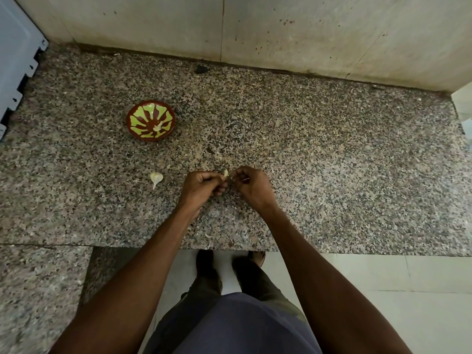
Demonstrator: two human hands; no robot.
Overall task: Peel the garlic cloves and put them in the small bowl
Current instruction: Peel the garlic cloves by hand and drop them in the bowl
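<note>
A small red bowl with a green leaf pattern stands on the speckled granite counter, left of centre, with a pale peeled clove inside. An unpeeled garlic piece lies on the counter between the bowl and my hands. My left hand pinches a garlic clove whose tip shows above its fingers. My right hand, fingers curled, pinches at the same clove from the right; a thin strip of skin shows at its fingertips. Most of the clove is hidden by my fingers.
Bits of garlic skin lie on the counter near its front edge and around my hands. A stained wall closes the back. A grey metal appliance stands at the far left. The floor and my feet show below the counter edge.
</note>
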